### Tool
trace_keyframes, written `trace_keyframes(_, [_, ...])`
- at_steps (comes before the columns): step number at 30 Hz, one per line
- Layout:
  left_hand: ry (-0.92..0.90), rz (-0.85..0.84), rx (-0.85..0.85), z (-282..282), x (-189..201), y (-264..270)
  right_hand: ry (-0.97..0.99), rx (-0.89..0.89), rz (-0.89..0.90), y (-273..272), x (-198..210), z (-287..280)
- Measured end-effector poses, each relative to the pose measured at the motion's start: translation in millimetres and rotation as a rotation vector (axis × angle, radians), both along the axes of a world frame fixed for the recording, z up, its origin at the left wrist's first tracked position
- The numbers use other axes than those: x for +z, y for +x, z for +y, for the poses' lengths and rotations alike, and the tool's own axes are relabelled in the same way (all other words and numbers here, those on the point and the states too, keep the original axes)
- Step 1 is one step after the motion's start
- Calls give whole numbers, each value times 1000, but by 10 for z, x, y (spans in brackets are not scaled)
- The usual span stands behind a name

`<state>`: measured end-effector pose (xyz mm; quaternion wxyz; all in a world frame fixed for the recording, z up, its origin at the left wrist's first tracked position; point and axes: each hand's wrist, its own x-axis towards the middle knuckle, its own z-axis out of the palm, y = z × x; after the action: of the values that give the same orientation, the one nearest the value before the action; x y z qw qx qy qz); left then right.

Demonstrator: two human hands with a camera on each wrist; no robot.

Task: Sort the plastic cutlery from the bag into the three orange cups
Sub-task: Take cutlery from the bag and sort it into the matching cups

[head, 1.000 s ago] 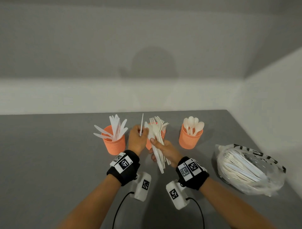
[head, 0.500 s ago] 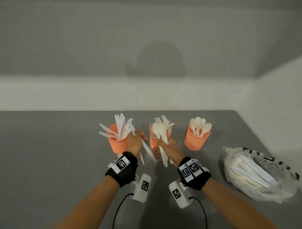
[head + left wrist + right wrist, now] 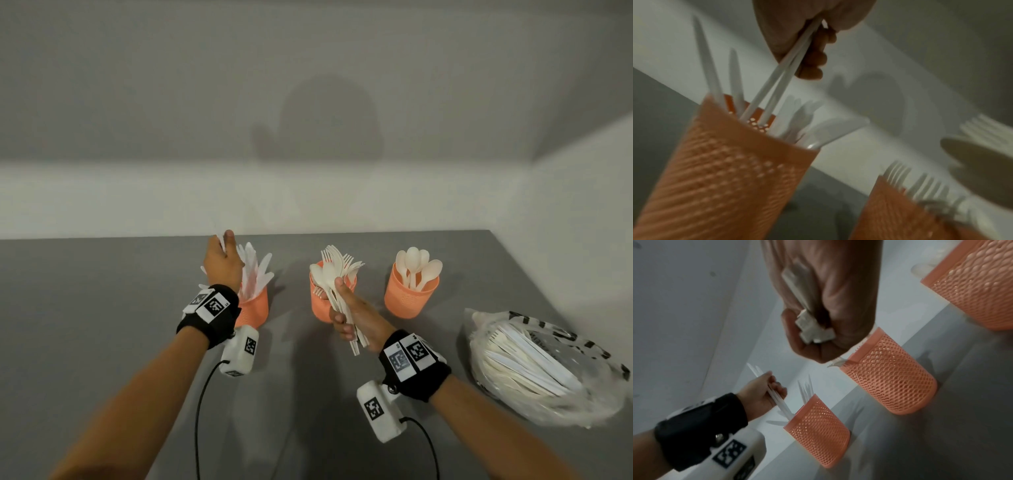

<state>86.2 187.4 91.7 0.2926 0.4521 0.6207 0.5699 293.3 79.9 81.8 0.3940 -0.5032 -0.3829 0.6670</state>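
Observation:
Three orange mesh cups stand in a row on the grey table. My left hand (image 3: 222, 255) hovers over the left cup (image 3: 256, 313), which holds knives. It pinches two white knives (image 3: 781, 78) whose lower ends are inside that cup (image 3: 731, 170). My right hand (image 3: 344, 310) grips a bundle of spoons and forks (image 3: 330, 274) by the handles, just in front of the middle cup (image 3: 318, 308), which holds forks. The right cup (image 3: 409, 299) holds spoons. The clear bag (image 3: 541, 370) of white cutlery lies at the right.
A white wall runs along the back of the table and another along the right side, close to the bag. Wrist cameras and cables hang under both forearms. Bare grey table (image 3: 102, 325) lies to the left and in front of the cups.
My left hand left the bundle with knives, swung left and rose over the left cup, their ends now in it. The right hand kept holding the bundle by the middle cup.

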Motion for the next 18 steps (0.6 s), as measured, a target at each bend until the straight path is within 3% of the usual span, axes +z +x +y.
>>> trace_keyframes(6, [-38, 253, -50, -76, -210, 13, -36, 13, 46, 31, -4, 43])
trace_keyframes(9, [-51, 478, -66, -54, -244, 7, -32, 32, 42, 36, 9, 39])
trace_keyframes(12, [113, 664, 1, -121, -159, 76, -25, 21, 25, 26, 5, 42])
trace_keyframes(15, [266, 511, -95, -330, 37, 282, 14, -34, -18, 6, -30, 44])
trace_keyframes(18, [105, 307, -310, -597, 161, 547, 116, -102, -111, -36, -71, 19])
